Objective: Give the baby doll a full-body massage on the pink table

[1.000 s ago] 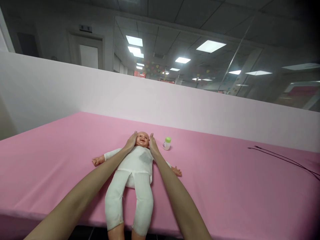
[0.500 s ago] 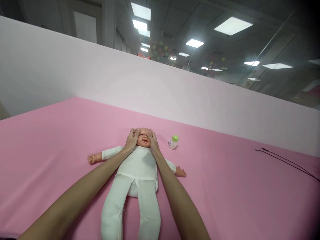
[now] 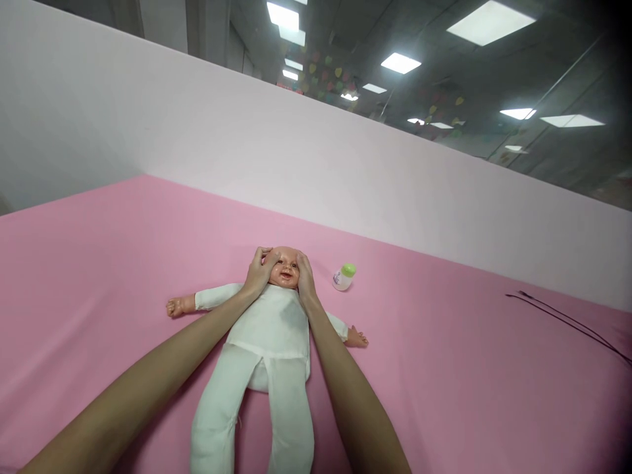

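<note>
Left hand and right hand lie open, cupping the doll's head; capped bottle stands nearby.

I work in an office-type training room. Evidence: a suspended ceiling of square tiles with recessed light panels, glass walls, paper decorations hanging overhead. A white partition borders the far edge of my pink-covered table.
</note>
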Tool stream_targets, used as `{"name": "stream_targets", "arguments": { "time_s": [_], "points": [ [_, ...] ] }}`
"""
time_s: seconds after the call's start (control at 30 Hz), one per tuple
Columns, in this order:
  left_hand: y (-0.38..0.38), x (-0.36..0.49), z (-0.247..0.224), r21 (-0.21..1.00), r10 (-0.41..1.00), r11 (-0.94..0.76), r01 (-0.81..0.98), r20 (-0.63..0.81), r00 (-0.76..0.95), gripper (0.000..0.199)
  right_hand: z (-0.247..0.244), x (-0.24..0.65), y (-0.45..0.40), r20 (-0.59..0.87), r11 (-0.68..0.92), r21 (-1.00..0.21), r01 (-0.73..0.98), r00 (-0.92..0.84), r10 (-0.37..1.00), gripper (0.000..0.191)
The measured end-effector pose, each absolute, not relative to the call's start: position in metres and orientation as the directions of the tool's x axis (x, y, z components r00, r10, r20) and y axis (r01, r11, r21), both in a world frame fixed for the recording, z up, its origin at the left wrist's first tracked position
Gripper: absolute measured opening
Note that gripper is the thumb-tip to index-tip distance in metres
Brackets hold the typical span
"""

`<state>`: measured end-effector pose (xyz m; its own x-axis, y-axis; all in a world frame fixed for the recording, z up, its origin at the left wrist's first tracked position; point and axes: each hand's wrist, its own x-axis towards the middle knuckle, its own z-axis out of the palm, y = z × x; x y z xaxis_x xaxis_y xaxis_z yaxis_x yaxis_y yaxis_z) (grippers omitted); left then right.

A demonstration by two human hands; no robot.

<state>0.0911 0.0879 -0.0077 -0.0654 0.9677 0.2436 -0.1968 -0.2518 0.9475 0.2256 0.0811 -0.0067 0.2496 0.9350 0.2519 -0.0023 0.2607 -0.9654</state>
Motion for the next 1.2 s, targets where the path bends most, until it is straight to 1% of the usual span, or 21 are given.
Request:
{"name": "stream_targets", "arguments": {
  "time_s": [0.1,0.2,0.37,0.53,0.67,0.73,0.87,1.0,1.2],
  "points": [
    [0.092,0.092,-0.015,0.935,0.960,-0.279,-0.219,0.269,-0.075,0.031,-0.014,0.226,0.085,0.232,0.287,-0.946,-0.151,0.306,0.923,0.045],
    [0.096,0.092,-0.020,0.928,0.954,-0.299,-0.223,0.290,-0.075,0.031,-0.019,0.226,0.087,0.200,0.280,-0.934,-0.221,0.325,0.924,0.045],
    [0.093,0.092,-0.021,0.929,0.956,-0.294,-0.226,0.282,-0.081,0.034,-0.023,0.227,0.085,0.219,0.304,-0.930,-0.208,0.349,0.911,0.046],
    [0.086,0.092,-0.011,0.948,0.967,-0.254,-0.193,0.248,-0.056,0.037,-0.022,0.227,0.079,0.203,0.266,-0.946,-0.186,0.298,0.933,0.048],
    [0.084,0.094,-0.007,0.940,0.972,-0.234,-0.248,0.228,-0.056,0.045,-0.020,0.230,0.075,0.183,0.235,-0.953,-0.190,0.258,0.949,0.052],
    [0.084,0.094,-0.006,0.938,0.974,-0.228,-0.261,0.221,-0.055,0.048,-0.018,0.231,0.074,0.184,0.235,-0.952,-0.199,0.243,0.952,0.051],
    [0.083,0.093,-0.007,0.933,0.969,-0.249,-0.260,0.241,-0.061,0.044,-0.013,0.230,0.072,0.172,0.226,-0.945,-0.236,0.231,0.958,0.047],
    [0.082,0.090,-0.008,0.933,0.965,-0.260,-0.247,0.253,-0.063,0.038,-0.011,0.227,0.073,0.158,0.225,-0.947,-0.231,0.275,0.948,0.043],
    [0.082,0.090,-0.009,0.924,0.965,-0.261,-0.281,0.254,-0.061,0.036,-0.021,0.230,0.078,0.171,0.245,-0.943,-0.224,0.305,0.937,0.043]
  ]
}}
